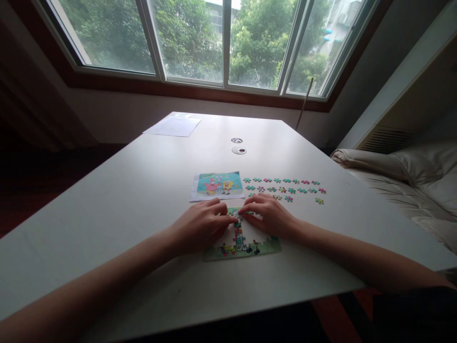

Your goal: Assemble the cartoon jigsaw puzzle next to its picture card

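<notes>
A partly assembled jigsaw puzzle (246,245) lies on the white table (143,190) in front of me. My left hand (202,225) rests on its left side with fingers curled, fingertips pressing at the puzzle's top middle. My right hand (269,214) lies on the right side, its fingers pinched together at the same spot, touching a small piece I cannot make out. A colourful reference picture (217,185) lies just behind the hands. Several loose puzzle pieces (285,186) are laid out in rows to its right.
A sheet of paper (173,126) lies at the table's far left. Two round cable holes (238,150) sit in the middle of the table. A large window runs along the back wall. A padded sofa (410,181) stands beyond the table's right edge.
</notes>
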`<state>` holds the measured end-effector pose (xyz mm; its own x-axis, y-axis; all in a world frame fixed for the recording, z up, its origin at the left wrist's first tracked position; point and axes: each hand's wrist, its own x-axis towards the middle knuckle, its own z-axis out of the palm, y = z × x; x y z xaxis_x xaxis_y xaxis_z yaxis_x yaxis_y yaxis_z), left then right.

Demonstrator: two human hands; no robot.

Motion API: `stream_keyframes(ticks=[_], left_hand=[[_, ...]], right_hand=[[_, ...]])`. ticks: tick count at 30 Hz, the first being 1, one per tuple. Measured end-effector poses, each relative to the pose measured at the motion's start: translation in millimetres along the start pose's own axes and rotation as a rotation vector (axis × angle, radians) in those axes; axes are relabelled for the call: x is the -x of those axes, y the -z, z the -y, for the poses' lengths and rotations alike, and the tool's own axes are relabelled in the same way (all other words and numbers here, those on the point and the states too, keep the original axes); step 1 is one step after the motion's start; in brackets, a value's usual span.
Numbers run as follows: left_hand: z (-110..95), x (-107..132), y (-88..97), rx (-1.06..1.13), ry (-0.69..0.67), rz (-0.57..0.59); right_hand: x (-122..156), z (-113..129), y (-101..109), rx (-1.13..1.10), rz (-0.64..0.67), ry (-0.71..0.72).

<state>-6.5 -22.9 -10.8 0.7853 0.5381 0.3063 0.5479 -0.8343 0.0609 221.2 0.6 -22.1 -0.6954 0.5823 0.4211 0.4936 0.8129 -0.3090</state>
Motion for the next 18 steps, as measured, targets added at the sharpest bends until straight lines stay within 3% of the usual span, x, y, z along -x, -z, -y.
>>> stream_keyframes(ticks=[18], left_hand=[[-2.3, -0.7, 4.0, -0.02, 0.041, 0.082]], right_hand=[[0.3, 2.1, 1.7, 0.049, 0.025, 0.098]])
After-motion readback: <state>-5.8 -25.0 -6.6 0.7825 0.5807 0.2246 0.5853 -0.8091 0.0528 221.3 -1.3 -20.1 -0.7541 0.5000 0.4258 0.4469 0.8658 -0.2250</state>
